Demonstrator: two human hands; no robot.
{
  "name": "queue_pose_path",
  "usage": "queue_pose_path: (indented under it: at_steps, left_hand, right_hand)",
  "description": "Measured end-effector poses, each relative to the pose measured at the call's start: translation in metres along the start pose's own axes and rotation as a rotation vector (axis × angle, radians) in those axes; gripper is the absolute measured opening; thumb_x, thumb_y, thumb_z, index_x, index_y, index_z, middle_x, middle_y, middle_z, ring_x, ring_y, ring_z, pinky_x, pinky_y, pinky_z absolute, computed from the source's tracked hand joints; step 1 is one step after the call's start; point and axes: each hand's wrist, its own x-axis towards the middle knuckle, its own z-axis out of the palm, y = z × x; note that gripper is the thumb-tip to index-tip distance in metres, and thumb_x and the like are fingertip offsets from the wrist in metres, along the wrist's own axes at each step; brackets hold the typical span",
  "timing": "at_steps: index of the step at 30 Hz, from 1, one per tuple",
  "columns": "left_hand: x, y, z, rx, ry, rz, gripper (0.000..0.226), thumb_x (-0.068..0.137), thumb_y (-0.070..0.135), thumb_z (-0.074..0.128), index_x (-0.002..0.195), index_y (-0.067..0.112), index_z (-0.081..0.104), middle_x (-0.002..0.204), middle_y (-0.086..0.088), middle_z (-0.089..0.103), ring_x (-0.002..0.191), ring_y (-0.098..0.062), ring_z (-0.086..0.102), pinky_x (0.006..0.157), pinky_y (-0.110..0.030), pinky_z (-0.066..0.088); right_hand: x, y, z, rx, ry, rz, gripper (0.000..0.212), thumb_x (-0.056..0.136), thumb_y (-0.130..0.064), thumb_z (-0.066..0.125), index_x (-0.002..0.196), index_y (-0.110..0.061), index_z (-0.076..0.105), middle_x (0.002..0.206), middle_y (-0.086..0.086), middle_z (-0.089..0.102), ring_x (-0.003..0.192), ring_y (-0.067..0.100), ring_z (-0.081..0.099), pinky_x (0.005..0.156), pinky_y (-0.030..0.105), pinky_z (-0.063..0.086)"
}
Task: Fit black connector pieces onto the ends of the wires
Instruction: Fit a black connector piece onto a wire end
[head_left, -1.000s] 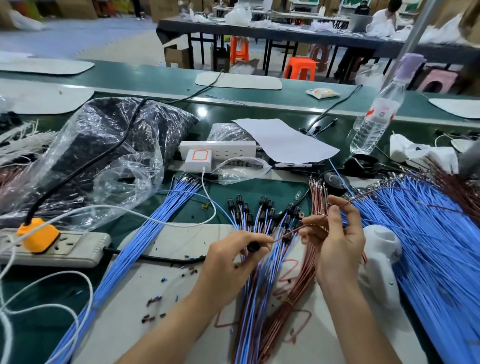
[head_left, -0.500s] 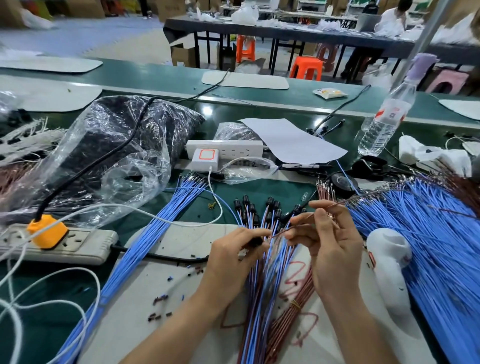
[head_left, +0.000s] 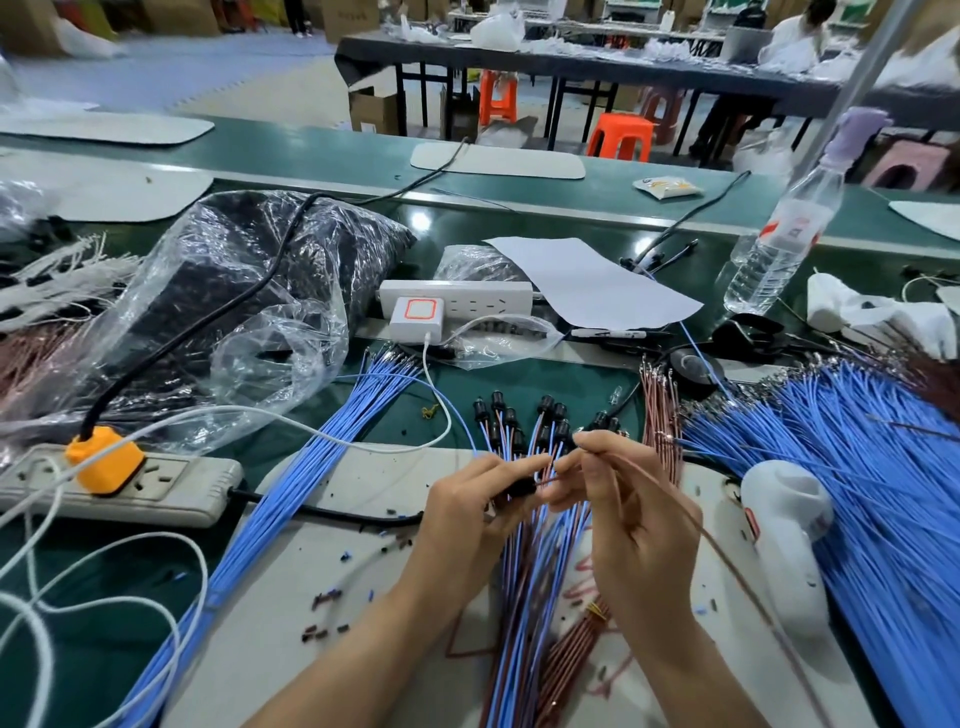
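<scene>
Gap closed since a second ago: left hand (head_left: 470, 512) pinching black connector (head_left: 521, 488), right hand (head_left: 631, 512) pinching brown wire (head_left: 727, 561) near tip, hands now almost touching above desk (head_left: 291, 597). Wire tip at connector mouth; seating hidden. Insertion judged under way. Finished connectors (head_left: 540, 423) fanned just beyond.

tabletop (head_left: 519, 384) is dark green, wire bundles (head_left: 883, 493) bright blue plus some coppery brown wires (head_left: 662, 415), connector pieces (head_left: 545, 402) black. orange plug (head_left: 104, 460) in a grey power strip (head_left: 171, 491), white power strip (head_left: 457, 296) with an orange-outlined charger (head_left: 418, 314).
</scene>
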Motion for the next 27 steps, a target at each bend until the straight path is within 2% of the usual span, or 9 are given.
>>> queue_pose_path:
  at_steps: [2,4,6,8,11,17,20,24,27]
  left_hand:
    - [-0.001,-0.001,-0.001,0.024,-0.004,0.041,0.043,0.079,0.006,0.069,0.120,0.020,0.064,0.078,0.011,0.056,0.069,-0.001,0.052,0.066,-0.016,0.046]
    - [-0.002,-0.004,-0.002,0.124,-0.022,0.089,0.044,0.080,0.012,0.069,0.122,0.022,0.062,0.079,0.008,0.061,0.069,-0.007,0.055,0.066,-0.034,0.049]
    - [-0.002,-0.004,-0.004,0.216,-0.011,0.094,0.044,0.080,0.018,0.072,0.122,0.027,0.062,0.082,0.012,0.065,0.073,-0.006,0.055,0.071,-0.040,0.045]
    - [-0.002,-0.002,-0.004,0.226,0.016,0.069,0.042,0.080,0.027,0.071,0.121,0.034,0.062,0.083,0.016,0.066,0.077,-0.001,0.052,0.078,-0.035,0.039]
    - [-0.001,0.002,-0.005,0.167,0.063,0.018,0.033,0.078,0.038,0.069,0.108,0.041,0.060,0.080,0.029,0.059,0.084,0.007,0.050,0.081,-0.028,0.037]
    - [-0.002,0.002,-0.007,0.132,0.024,0.023,0.021,0.077,0.032,0.069,0.094,0.035,0.056,0.083,0.030,0.056,0.082,0.002,0.053,0.077,-0.033,0.044]
    - [-0.001,0.001,-0.008,0.063,0.002,0.017,0.014,0.078,0.031,0.072,0.087,0.028,0.063,0.080,0.022,0.061,0.076,-0.003,0.057,0.070,-0.036,0.050]
    - [0.001,0.004,-0.010,0.033,0.002,0.030,0.018,0.079,0.037,0.069,0.085,0.021,0.067,0.077,0.018,0.063,0.069,0.001,0.056,0.066,-0.020,0.047]
    - [0.002,0.004,-0.010,0.067,0.003,0.037,0.020,0.077,0.035,0.071,0.087,0.018,0.072,0.080,0.017,0.066,0.071,0.002,0.057,0.069,-0.016,0.046]
  right_hand:
    - [-0.001,0.001,0.001,-0.049,-0.040,0.003,0.014,0.097,-0.018,0.050,0.108,-0.017,0.059,0.077,0.001,0.069,0.069,0.007,0.070,0.059,0.032,0.058]
    - [-0.001,0.001,0.003,-0.058,-0.069,0.028,0.013,0.094,-0.014,0.052,0.104,-0.014,0.061,0.075,0.002,0.069,0.069,0.005,0.069,0.062,0.025,0.057]
    - [-0.001,0.000,0.003,-0.036,-0.068,0.072,0.012,0.093,-0.015,0.053,0.098,-0.013,0.064,0.074,-0.001,0.069,0.067,0.004,0.068,0.061,0.018,0.055]
    - [0.000,-0.001,0.001,0.030,-0.047,0.176,0.011,0.093,-0.020,0.054,0.095,-0.017,0.065,0.074,-0.005,0.071,0.065,0.006,0.069,0.059,0.020,0.055]
    - [0.002,-0.001,-0.001,0.119,-0.022,0.292,0.008,0.093,-0.023,0.061,0.094,-0.017,0.066,0.077,-0.002,0.072,0.066,0.014,0.071,0.061,0.022,0.056]
    - [0.006,-0.001,0.000,0.405,0.023,0.433,0.014,0.090,-0.008,0.054,0.087,0.002,0.063,0.078,0.013,0.072,0.064,0.028,0.070,0.062,0.027,0.058]
    - [0.006,-0.001,0.000,0.399,0.014,0.458,0.014,0.088,-0.010,0.056,0.086,0.001,0.063,0.077,0.013,0.072,0.063,0.027,0.070,0.061,0.026,0.057]
    - [0.006,0.000,0.000,0.356,0.003,0.463,0.013,0.087,-0.013,0.058,0.089,-0.003,0.066,0.079,0.010,0.073,0.064,0.024,0.070,0.061,0.025,0.057]
    - [0.006,0.002,0.001,0.301,0.007,0.485,0.012,0.084,-0.018,0.061,0.089,-0.011,0.070,0.080,0.007,0.074,0.064,0.020,0.069,0.062,0.024,0.056]
